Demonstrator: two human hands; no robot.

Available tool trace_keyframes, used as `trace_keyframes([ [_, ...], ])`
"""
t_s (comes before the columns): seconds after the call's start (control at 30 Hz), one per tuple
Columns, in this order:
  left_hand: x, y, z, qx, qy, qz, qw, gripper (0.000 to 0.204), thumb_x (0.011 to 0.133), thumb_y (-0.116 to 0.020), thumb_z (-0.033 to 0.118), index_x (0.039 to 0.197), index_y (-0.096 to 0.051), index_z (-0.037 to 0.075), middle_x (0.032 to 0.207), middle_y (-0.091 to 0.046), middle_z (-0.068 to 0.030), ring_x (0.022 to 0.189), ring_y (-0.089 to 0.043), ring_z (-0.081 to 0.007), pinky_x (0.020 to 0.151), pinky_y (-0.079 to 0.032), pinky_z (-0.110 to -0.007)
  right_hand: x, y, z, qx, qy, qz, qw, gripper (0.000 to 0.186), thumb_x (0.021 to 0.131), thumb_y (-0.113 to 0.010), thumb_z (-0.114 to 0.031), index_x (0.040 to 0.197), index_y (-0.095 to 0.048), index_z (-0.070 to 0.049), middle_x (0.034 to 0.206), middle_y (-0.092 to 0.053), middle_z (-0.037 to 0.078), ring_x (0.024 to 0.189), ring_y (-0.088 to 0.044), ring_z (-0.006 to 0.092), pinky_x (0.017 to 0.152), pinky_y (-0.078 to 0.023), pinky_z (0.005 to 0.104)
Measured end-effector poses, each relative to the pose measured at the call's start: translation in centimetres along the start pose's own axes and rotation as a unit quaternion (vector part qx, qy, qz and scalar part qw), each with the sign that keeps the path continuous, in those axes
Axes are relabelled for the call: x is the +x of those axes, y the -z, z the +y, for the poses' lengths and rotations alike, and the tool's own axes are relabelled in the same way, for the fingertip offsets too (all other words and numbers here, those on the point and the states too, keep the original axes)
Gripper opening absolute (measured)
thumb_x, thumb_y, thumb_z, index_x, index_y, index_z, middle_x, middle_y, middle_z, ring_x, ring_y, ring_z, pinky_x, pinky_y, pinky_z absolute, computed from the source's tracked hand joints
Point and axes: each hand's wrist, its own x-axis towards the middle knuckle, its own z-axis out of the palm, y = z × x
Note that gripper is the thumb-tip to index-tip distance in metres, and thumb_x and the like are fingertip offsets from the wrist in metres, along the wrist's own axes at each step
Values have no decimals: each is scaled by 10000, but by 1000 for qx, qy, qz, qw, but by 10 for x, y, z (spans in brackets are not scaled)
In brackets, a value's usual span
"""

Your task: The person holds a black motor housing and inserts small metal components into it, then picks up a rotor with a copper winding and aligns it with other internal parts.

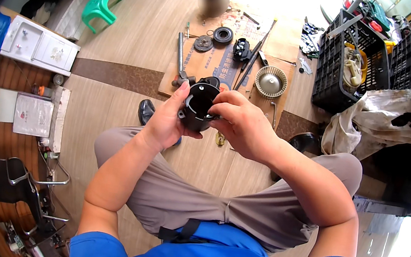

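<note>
My left hand (pixel 165 118) is wrapped round the left side of a black cylindrical housing (pixel 196 121), held above the floor between my knees. Its open, hollow end faces up, and a light-coloured screw or hole shows on its inner wall. Thumb and bent fingers of my right hand (pixel 243 122) pinch at the housing's right rim. Whether a small separate part is also between those fingertips is hidden. Just beyond the housing, a hammer (pixel 179 57) lies with its head close to my left fingertips.
Flattened cardboard (pixel 210 67) bears a finned fan wheel (pixel 271 82), a black ring (pixel 223 35), a grey disc (pixel 204 43), a black part (pixel 241 49) and an L-shaped wrench (pixel 273 113). Black crates (pixel 324 91) and a stained cloth (pixel 379 116) stand right; a green stool (pixel 101 8), far left.
</note>
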Motion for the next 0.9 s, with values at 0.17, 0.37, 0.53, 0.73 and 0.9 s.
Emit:
trace_keyframes([
  [0.17, 1, 5, -5, 25, 38, -38, 998, 707, 958, -335, 695, 1312, -533, 115, 1036, -690, -88, 806, -713, -249, 546, -585, -350, 4, 1, 1, 70, -47, 28, 996, 176, 821, -728, -34, 981, -665, 3, 924, -636, 132, 845, -645, 283, 746, -519, 351],
  [0.37, -7, 2, -3, 82, 39, -71, 993, 614, 962, -452, 618, 1266, -553, 94, 964, -686, -80, 736, -703, -211, 503, -556, -296, 2, 3, 5, 130, -138, 29, 981, 150, 874, -711, -46, 1004, -675, 20, 835, -638, 83, 738, -613, 142, 669, -502, 292],
  [0.53, -8, 1, 0, 129, 43, -66, 989, 497, 968, -553, 504, 1150, -603, 44, 913, -680, -77, 786, -706, -187, 517, -556, -288, 7, 9, -1, 245, -250, -16, 936, 158, 917, -674, -52, 1052, -670, 30, 837, -659, 30, 671, -595, 71, 604, -500, 240],
  [0.73, -4, -1, -7, 111, -1, -47, 993, 458, 964, -580, 476, 1127, -635, 51, 941, -683, -23, 803, -660, -78, 586, -550, -247, 8, 12, 4, 301, -291, -49, 907, 201, 941, -638, -62, 1112, -658, 42, 884, -685, 48, 691, -621, 67, 613, -532, 232],
  [0.9, -3, -2, -7, 114, 8, -39, 993, 436, 967, -584, 454, 1134, -635, 54, 937, -685, -18, 793, -651, -72, 611, -544, -246, 9, 12, 10, 334, -301, -68, 891, 209, 946, -638, -83, 1116, -658, 38, 907, -684, 38, 715, -619, 64, 625, -527, 227],
])
